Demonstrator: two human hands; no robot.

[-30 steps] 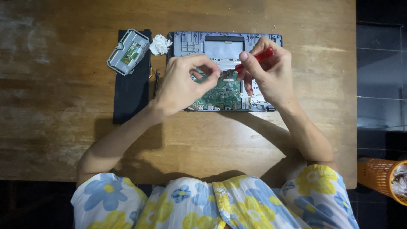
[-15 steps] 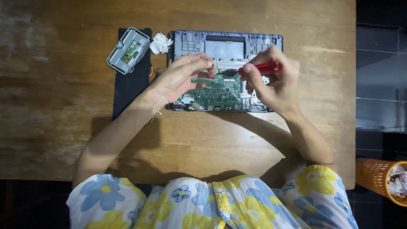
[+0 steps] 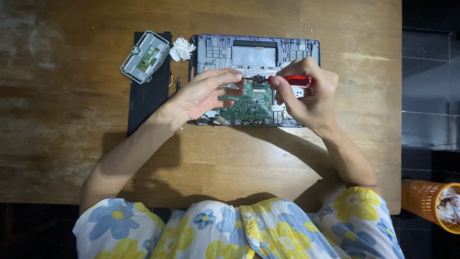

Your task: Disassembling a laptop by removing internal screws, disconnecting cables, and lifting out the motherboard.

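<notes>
Screwdriver (image 3: 297,81), red-handled, lies mostly hidden inside right hand (image 3: 306,93).

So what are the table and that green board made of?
The table looks like worn, matt wood: grain lines and pale scuffs show. The green board looks like a lacquered circuit board, judging by its small metallic parts; its base material cannot be told.

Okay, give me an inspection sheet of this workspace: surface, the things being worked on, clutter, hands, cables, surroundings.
Surface: worn wooden table, black mat at left.
Job's things: opened laptop chassis, green circuit board exposed; red-handled screwdriver.
Clutter: crumpled tissue; grey metal-framed part on the mat.
Hands: left hand fingertips over the board; right hand grips the screwdriver.
Cables: thin wires beside the chassis.
Surroundings: orange basket, dark tiled floor.
</notes>
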